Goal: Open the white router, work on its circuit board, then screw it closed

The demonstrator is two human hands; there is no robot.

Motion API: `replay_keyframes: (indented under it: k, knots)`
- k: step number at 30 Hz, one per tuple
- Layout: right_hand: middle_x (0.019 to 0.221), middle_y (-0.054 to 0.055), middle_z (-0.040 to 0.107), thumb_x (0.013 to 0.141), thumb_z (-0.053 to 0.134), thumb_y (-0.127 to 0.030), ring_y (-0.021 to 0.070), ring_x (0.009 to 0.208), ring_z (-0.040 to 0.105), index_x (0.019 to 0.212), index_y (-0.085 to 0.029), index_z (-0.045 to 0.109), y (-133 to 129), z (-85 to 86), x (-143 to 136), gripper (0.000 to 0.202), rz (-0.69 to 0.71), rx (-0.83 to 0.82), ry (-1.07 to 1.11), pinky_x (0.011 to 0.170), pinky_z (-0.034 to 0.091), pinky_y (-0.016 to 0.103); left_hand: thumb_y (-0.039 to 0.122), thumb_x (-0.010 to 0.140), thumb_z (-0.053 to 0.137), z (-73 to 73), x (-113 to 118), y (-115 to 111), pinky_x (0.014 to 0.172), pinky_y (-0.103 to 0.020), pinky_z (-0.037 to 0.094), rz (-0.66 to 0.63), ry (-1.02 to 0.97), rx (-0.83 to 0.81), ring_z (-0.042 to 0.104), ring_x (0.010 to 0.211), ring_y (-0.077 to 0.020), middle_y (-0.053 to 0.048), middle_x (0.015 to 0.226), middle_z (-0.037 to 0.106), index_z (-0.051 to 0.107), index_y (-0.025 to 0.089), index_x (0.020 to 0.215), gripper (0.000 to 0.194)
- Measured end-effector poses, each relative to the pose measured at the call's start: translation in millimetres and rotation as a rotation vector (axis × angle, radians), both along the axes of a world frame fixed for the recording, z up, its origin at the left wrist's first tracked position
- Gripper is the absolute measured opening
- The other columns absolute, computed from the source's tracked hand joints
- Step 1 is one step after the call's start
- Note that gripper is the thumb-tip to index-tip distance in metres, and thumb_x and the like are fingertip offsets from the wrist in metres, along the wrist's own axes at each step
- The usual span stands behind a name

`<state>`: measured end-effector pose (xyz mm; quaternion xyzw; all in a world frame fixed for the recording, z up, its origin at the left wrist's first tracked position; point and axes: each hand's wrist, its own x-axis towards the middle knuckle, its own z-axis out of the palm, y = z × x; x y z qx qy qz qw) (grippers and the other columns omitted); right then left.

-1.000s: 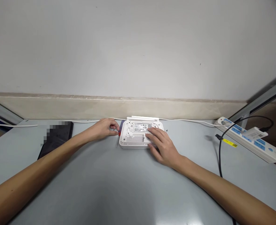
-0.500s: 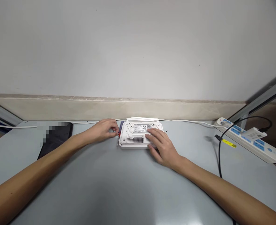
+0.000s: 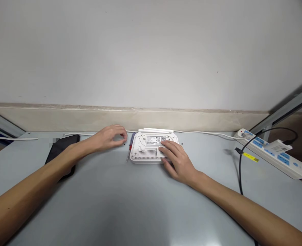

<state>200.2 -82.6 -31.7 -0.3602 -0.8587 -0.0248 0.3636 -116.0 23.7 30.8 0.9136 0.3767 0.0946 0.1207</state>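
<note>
A white router (image 3: 147, 153) lies upside down on the table, its vented underside and label facing up. My right hand (image 3: 179, 160) rests on its right part with the fingers spread. Left of the router, my left hand (image 3: 112, 137) is curled, thumb and index fingertip brought together. A tiny dark bit (image 3: 124, 144) shows right at those fingertips; whether it is pinched or lies on the table is unclear. Between this hand and the router lies a screwdriver (image 3: 131, 143) with a purple and red handle, its thin shaft pointing toward me.
A black phone-like slab (image 3: 61, 147) lies under my left forearm. A white power strip (image 3: 274, 153) with a plugged-in adapter (image 3: 277, 147) stands at the right, and a black cable (image 3: 240, 174) runs toward me. Another small dark bit (image 3: 182, 143) lies right of the router. A wall (image 3: 151, 119) closes off the back.
My left hand has drawn slightly left, away from the screwdriver, which now shows more fully. The black slab shows at a different angle under my forearm. My right hand stays on the router.
</note>
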Motion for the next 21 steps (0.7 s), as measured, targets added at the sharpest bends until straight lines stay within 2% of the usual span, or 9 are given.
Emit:
replay_keyframes:
  k: [3,6,12,21]
  knots:
    - [0.132,0.016,0.055,0.090,0.053,-0.019,0.0286,0.127,0.048,0.126,-0.017,0.053,0.4,-0.6,0.1,0.036,0.002,0.001,-0.002,0.104,0.045,0.051,0.040,0.087,0.051,7.3,-6.1,0.6,0.076,-0.025,0.042,0.121,-0.059,-0.027,0.060,0.082,-0.0153,0.000,0.092,0.070,0.066,0.023,0.089,0.023]
    - [0.132,0.016,0.055,0.090,0.052,-0.019,0.0285,0.126,0.048,0.127,-0.016,0.052,0.7,-1.0,0.0,0.037,0.001,0.001,0.002,0.103,0.045,0.051,0.040,0.085,0.053,8.5,-8.5,0.7,0.071,-0.022,0.041,0.169,-0.089,-0.065,0.059,0.074,-0.0128,0.002,0.085,0.071,0.068,0.022,0.089,0.024]
    - [0.131,0.015,0.055,0.090,0.052,-0.018,0.0285,0.126,0.048,0.127,-0.016,0.052,0.3,-0.7,-0.3,0.037,0.003,0.012,0.007,0.104,0.045,0.051,0.043,0.086,0.052,2.5,-8.0,4.0,0.067,-0.021,0.041,0.135,0.008,-0.138,0.061,0.074,-0.0136,0.002,0.085,0.072,0.071,0.024,0.088,0.027]
    - [0.133,0.015,0.054,0.090,0.053,-0.018,0.0286,0.126,0.047,0.127,-0.016,0.052,0.8,-2.2,-0.1,0.037,0.004,0.004,0.007,0.104,0.044,0.051,0.036,0.082,0.054,-3.3,-5.3,2.1,0.064,-0.022,0.040,0.098,0.112,-0.222,0.061,0.069,-0.0140,0.002,0.077,0.069,0.070,0.024,0.081,0.020]
